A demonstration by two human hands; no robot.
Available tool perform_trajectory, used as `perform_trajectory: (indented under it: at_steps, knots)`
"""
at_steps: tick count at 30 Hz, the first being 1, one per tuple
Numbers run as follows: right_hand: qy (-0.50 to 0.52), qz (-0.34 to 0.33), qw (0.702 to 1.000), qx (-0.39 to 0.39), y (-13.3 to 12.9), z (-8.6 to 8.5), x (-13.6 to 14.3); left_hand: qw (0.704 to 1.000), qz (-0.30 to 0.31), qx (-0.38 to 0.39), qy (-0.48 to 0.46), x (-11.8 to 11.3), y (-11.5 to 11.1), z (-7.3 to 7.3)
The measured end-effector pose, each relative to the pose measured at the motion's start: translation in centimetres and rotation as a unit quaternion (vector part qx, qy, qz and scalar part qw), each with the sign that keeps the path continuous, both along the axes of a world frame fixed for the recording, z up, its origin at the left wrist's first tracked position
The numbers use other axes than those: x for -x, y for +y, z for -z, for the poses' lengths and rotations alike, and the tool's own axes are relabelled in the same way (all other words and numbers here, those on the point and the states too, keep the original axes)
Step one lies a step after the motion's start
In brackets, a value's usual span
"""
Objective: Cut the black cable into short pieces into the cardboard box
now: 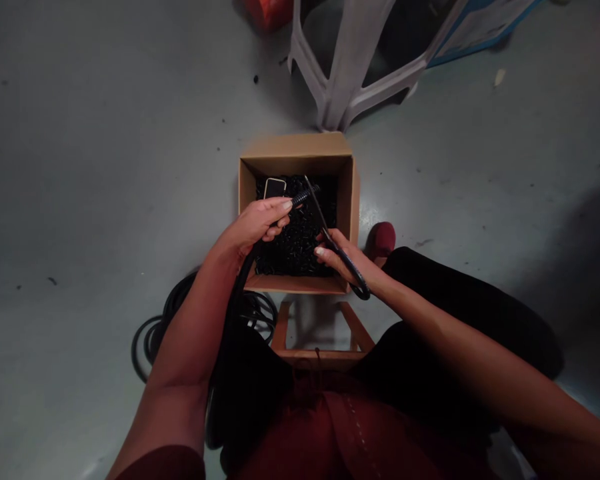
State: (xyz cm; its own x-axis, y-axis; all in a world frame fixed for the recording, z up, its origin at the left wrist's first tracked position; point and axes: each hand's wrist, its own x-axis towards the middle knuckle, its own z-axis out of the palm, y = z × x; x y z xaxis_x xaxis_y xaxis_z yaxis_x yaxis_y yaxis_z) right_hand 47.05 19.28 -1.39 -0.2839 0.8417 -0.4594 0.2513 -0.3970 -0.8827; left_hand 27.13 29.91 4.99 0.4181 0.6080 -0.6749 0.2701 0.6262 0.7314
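My left hand is closed on a black ribbed hose, whose short end sticks out past the thumb to the right. A dark length of the hose hangs from under that hand toward my lap. In my right hand is a pair of scissors, blades pointing up and left, touching or right beside the hose's end. Both hands are over an open cardboard box. Inside it lie many small black cut pieces. A small pale-rimmed dark rectangular object rests on them, behind my left hand.
Coils of black hose lie on the floor at left. A wooden stool stands between my legs. Beyond the box is a white plastic stool, with a red object and a blue-edged box nearby.
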Motion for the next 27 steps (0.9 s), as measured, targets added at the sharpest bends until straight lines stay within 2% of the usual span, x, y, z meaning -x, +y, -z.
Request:
perform_trajectory:
  at_steps: [15,27]
  knots:
    - [-0.009,-0.010,1.000,-0.006,0.11,-0.27,-0.12,1.000,0.028,0.010,0.001,-0.34,-0.32,0.77]
    - [0.008,-0.005,1.000,0.001,0.07,-0.32,0.00,0.999,0.026,0.021,-0.001,-0.70,-0.44,0.64]
